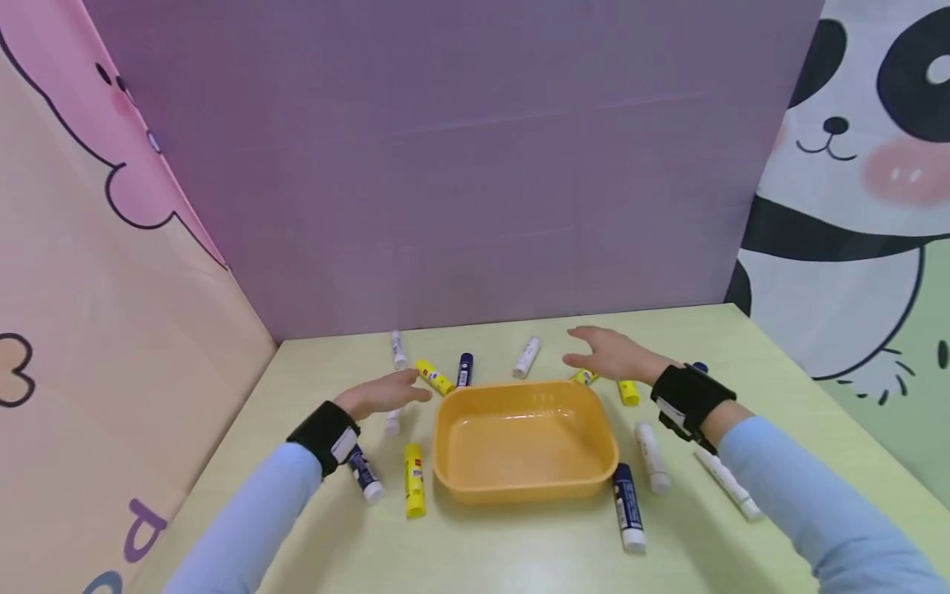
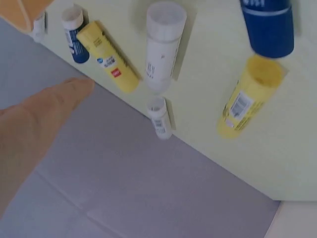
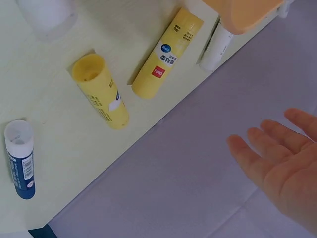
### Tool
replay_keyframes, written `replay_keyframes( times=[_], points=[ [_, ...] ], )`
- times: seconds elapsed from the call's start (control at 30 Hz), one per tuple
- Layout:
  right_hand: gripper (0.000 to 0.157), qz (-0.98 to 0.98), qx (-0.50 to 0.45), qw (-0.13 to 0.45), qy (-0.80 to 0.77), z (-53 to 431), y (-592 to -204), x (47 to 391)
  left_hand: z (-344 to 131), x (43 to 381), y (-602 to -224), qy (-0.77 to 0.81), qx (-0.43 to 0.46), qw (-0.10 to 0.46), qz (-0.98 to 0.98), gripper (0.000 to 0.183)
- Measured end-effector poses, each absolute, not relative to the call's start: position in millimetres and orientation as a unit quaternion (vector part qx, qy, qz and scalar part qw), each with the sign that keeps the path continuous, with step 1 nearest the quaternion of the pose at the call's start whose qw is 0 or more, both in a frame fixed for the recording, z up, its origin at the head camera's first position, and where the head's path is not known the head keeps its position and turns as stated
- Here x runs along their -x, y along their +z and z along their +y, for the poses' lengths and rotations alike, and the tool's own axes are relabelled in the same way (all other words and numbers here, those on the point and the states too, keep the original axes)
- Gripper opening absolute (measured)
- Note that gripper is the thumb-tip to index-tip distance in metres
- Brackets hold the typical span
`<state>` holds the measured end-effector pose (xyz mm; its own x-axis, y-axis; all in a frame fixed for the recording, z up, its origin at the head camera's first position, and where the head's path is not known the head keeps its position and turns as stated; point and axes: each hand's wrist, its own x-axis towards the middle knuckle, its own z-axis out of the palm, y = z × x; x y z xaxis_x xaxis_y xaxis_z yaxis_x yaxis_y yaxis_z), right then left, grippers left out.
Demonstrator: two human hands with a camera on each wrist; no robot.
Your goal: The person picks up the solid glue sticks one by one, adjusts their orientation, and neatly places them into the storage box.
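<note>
An orange-yellow plastic basin (image 1: 525, 493) stands mid-table with nothing inside. My left hand (image 1: 382, 394) hovers by its back left corner, fingers extended and empty, close to a yellow glue stick (image 1: 435, 377). Past the basin's back right corner, my right hand (image 1: 618, 355) is held up with fingers spread and nothing in them. Glue sticks lie scattered around the basin: a yellow one (image 1: 414, 481) at its left, a dark blue one (image 1: 627, 508) at its front right, and a white one (image 1: 527, 357) behind it. The right wrist view shows two more yellow glue sticks (image 3: 101, 91) lying below the hand.
More glue sticks lie toward the sides: a blue one (image 1: 365, 474) under the left wrist, white ones (image 1: 652, 458) beneath the right forearm. A purple panel (image 1: 475, 181) rises behind the table (image 1: 475, 553). Printed panels, one with a panda (image 1: 839, 190), flank both sides.
</note>
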<state>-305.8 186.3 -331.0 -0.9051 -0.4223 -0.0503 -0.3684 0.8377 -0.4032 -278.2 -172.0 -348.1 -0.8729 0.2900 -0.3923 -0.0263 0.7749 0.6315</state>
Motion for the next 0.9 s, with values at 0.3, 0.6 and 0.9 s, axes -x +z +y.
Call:
replay_keyframes(
  times=[0.3,0.6,0.9],
  points=[
    [0.059,0.955,0.217,0.072,-0.19,198,-338,295,-171,266,-369,0.402,-0.052,0.241,0.882,0.062],
    [0.055,0.951,0.227,0.075,-0.195,215,-351,294,-168,253,-388,0.505,-0.012,0.255,0.825,0.064],
    [0.057,0.953,0.206,0.089,-0.205,231,-352,292,-168,249,-397,0.528,-0.006,0.267,0.806,0.064]
  ],
)
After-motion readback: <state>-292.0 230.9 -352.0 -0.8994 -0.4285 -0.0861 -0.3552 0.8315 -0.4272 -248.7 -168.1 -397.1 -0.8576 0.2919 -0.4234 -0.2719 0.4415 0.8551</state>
